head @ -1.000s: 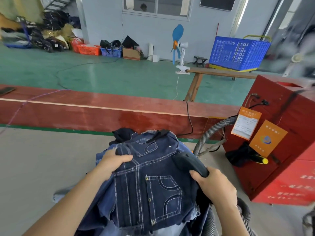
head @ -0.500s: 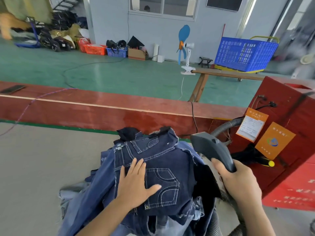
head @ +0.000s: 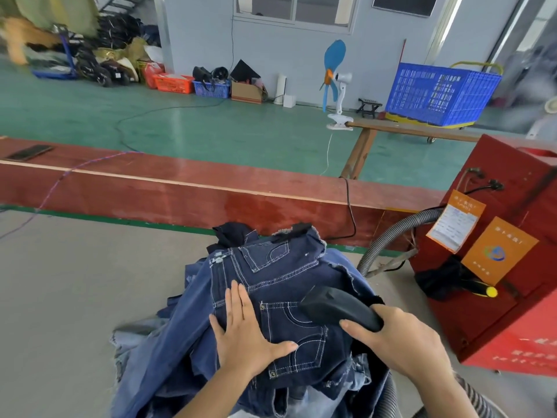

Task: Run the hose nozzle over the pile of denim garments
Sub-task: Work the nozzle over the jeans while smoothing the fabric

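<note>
A pile of dark blue denim garments (head: pixel 271 285) with white stitching lies on the grey table in front of me. My left hand (head: pixel 244 336) presses flat on the top piece, fingers straight, thumb spread toward a back pocket. My right hand (head: pixel 398 342) grips the black hose nozzle (head: pixel 337 306), whose tip lies low on the denim just right of my left hand. The grey ribbed hose (head: pixel 391 236) runs from the red machine (head: pixel 512 267) and loops under my right arm.
The red machine stands close on the right with orange labels and a yellow-tipped tool (head: pixel 482 291). A red wooden ledge (head: pixel 180 188) borders the grey table (head: pixel 75 297) at the back. Beyond are a green floor, a blue crate (head: pixel 440 92) and a clip fan (head: pixel 334 70).
The nozzle has come down from beside the pile onto the top garment. My left hand stays flat on the denim, shifted slightly.
</note>
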Demonstrator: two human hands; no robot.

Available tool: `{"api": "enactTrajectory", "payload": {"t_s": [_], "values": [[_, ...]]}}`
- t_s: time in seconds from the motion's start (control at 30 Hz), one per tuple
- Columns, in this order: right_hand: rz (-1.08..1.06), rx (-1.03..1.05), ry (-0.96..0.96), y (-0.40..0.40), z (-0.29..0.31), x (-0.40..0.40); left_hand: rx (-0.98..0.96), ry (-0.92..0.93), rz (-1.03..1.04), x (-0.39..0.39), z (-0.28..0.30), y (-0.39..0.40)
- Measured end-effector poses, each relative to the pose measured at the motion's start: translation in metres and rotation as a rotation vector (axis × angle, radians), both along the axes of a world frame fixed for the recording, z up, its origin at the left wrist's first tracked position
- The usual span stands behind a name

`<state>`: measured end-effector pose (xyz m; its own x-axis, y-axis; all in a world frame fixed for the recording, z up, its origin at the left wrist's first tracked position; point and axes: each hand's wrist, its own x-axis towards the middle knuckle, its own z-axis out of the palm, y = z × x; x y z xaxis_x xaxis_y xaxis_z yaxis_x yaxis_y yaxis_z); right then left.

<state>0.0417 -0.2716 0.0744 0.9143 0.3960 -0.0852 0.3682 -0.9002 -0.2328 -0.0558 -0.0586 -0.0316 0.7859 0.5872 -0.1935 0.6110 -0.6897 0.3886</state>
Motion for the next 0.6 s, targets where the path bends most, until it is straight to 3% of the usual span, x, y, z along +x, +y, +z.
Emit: {"api": "enactTrajectory", "payload": {"t_s": [0.17, 0.37, 0.43, 0.6], "values": [[0.098, 0.007, -0.032, 0.035, -0.013, -0.009, -0.001, 0.018, 0.012, 0.002, 0.003, -0.002], [-0.131, 0.295, -0.060, 0.033, 0.000, -0.004, -0.107, -0.097, 0.023, -0.006, 0.000, 0.003], [-0.096, 0.265, -0.050, 0.027, 0.001, -0.010, -0.167, -0.166, 0.101, -0.010, -0.002, 0.007], [0.140, 0.018, -0.075, 0.043, -0.003, -0.024, -0.194, -0.110, 0.169, -0.010, -0.002, 0.004]]}}
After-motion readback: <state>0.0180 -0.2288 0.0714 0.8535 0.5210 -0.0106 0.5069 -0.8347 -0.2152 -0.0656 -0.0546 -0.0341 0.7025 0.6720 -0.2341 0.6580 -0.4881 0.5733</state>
